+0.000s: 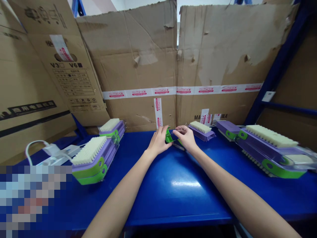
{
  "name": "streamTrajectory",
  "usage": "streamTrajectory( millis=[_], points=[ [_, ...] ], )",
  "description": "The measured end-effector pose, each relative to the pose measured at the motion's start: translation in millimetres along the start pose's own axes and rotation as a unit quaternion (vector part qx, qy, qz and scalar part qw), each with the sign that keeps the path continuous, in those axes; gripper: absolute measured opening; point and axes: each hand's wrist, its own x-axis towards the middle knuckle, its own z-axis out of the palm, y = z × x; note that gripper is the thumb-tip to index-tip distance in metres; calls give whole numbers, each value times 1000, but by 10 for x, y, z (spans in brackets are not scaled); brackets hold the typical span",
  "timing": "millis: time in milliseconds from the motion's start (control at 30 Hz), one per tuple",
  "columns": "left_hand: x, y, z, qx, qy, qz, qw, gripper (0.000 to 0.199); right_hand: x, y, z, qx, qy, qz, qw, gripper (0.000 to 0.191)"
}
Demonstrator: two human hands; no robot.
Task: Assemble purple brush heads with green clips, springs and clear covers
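Near the far edge of the desk (170,198), the left hand (158,141), half closed, gripped a green piece (168,136) while the right hand (187,138), fingers bent alongside, had an unclear hold, an apparent two-handed adjustment calling for steadiness.

I can pass over the table (183,198) between the forearms (125,195) up to the green part (168,136), with brushes (90,155) obstructing either side and cardboard (138,72) behind.

Tall brown cardboard (138,59) at the back, with white tape (183,90) across. Shiny blue table (173,201) in front, blue post (279,62) at right.
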Motion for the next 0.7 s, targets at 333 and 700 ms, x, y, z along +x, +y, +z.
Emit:
streamTrajectory(
  millis=[333,700],
  points=[
    [-3,31,-11,2,-1,15,1000,74,-19,95,-17,-14,-71,1,997,28],
    [-7,-45,-34,11,6,10,1000,73,-11,54,-51,-2,-18,42,999,44]
  ],
)
